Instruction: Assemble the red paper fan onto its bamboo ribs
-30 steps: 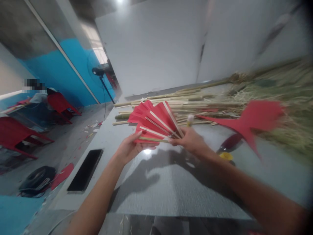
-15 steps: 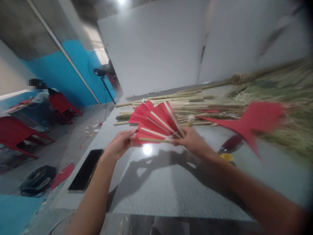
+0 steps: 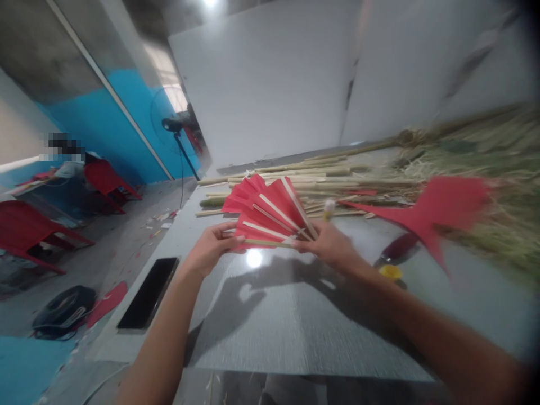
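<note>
A red paper fan (image 3: pixel 270 211) with several pale flat sticks on its face is held above the table (image 3: pixel 261 332). My right hand (image 3: pixel 327 242) is closed around the narrow end, where the sticks meet. The fan's lower left edge is pinched by my left hand (image 3: pixel 217 244), its thumb near the end of the lowest stick. Behind the fan lie long bamboo sticks (image 3: pixel 333 169). Right of my right hand is a small bottle with a white cap (image 3: pixel 329 208).
A black phone (image 3: pixel 147 295) lies at the table's left. Cut red paper (image 3: pixel 442 208), a dark red-handled tool (image 3: pixel 399 247), a yellow object (image 3: pixel 391 272) and plant fibres are at right. Red chairs (image 3: pixel 107 177) and a seated person (image 3: pixel 71 166) are beyond.
My left thumb and fingers have shifted slightly right onto the fan's lower edge and the lowest stick. The fan has tilted a little; my right hand has stayed nearly in place.
</note>
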The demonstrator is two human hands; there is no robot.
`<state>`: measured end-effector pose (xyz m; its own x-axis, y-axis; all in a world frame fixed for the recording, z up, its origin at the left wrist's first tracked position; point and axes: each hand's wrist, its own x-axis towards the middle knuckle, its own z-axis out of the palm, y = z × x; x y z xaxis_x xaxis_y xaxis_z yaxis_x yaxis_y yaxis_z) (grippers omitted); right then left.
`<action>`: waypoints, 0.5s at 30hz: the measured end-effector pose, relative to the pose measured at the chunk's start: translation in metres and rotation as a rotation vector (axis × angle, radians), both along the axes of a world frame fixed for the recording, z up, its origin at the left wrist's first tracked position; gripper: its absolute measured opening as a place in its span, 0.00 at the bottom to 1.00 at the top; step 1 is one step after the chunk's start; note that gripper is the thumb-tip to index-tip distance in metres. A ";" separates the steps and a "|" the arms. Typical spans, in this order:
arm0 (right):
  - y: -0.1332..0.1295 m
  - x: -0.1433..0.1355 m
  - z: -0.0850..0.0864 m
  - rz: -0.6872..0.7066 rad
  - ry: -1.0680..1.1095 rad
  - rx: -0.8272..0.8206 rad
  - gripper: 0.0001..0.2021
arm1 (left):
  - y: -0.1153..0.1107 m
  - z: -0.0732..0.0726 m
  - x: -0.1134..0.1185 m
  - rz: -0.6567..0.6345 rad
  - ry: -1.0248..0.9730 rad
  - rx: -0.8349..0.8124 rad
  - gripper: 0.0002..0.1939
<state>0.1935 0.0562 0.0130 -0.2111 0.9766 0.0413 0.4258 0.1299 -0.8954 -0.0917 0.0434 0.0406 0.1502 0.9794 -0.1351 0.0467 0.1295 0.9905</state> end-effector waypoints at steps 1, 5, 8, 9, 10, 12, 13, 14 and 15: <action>-0.001 -0.001 0.001 0.004 0.000 0.004 0.09 | 0.000 -0.001 0.002 -0.001 0.015 0.009 0.29; -0.004 -0.002 0.002 0.017 0.054 -0.019 0.08 | 0.000 -0.002 0.003 0.018 0.044 0.038 0.28; -0.002 -0.003 0.000 0.000 0.124 -0.028 0.11 | 0.001 -0.002 -0.001 0.035 0.067 0.055 0.28; -0.001 -0.004 0.000 -0.011 0.156 -0.025 0.12 | 0.001 -0.001 -0.003 0.031 0.077 0.057 0.28; -0.001 -0.004 -0.001 -0.026 0.192 -0.024 0.12 | 0.001 -0.001 -0.004 0.023 0.086 0.057 0.29; 0.000 -0.005 -0.002 -0.075 0.252 -0.033 0.12 | 0.001 -0.001 -0.005 0.001 0.102 0.054 0.30; 0.000 -0.006 -0.002 -0.103 0.270 -0.035 0.11 | 0.001 -0.001 -0.004 -0.010 0.108 0.054 0.31; 0.000 -0.006 -0.002 -0.126 0.283 -0.032 0.11 | 0.000 0.000 -0.003 -0.020 0.110 0.052 0.31; 0.000 -0.007 -0.003 -0.143 0.294 -0.025 0.11 | 0.000 0.000 -0.002 -0.031 0.108 0.051 0.31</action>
